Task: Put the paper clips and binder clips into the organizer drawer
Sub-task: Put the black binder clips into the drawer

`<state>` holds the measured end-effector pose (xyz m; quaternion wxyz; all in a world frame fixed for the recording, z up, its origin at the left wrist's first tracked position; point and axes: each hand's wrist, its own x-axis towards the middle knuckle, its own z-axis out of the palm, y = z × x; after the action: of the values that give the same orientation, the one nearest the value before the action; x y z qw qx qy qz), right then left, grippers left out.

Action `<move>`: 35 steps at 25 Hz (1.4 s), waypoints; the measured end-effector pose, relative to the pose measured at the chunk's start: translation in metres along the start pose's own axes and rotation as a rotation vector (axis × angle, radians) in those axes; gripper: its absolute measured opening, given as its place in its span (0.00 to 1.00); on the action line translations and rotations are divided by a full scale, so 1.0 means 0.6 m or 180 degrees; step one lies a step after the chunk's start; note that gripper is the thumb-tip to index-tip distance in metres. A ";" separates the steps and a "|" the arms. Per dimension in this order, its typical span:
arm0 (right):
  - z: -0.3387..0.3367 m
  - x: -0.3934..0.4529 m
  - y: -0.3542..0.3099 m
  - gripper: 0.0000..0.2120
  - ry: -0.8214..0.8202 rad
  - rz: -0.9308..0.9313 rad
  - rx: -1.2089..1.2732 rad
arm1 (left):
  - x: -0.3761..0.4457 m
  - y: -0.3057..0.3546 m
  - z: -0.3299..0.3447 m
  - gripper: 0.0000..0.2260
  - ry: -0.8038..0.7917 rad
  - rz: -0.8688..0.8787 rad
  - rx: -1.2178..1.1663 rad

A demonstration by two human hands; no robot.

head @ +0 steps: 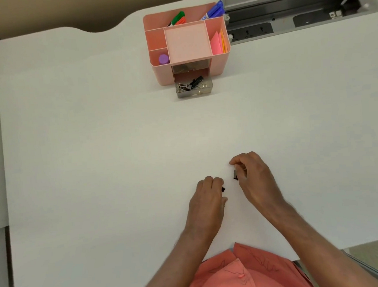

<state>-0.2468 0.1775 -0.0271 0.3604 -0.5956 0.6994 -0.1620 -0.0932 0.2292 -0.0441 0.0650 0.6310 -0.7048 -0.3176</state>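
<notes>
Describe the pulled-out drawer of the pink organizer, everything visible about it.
The drawer is a small see-through, smoky-grey box that looks like plastic, slid out from the bottom front of the pink organizer towards the person and open on top. Its base seems to rest on the white desk. Inside lie black binder clips and silver paper clips, heaped together. Neither hand touches it.

Single head view, looking steeply down and forward over white desk [92, 151]; hands near, pink organizer [186, 43] far.
</notes>
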 end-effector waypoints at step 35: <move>-0.005 0.324 -0.186 0.09 0.0622 -0.0869 0.0165 | 0.349 -0.036 -0.229 0.10 0.1574 -0.0419 -0.0069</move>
<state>-0.1752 -0.0341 -0.0123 0.2805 -0.6569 0.6394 -0.2847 -0.0482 -0.0161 -0.0121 0.2212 0.7334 -0.6214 -0.1647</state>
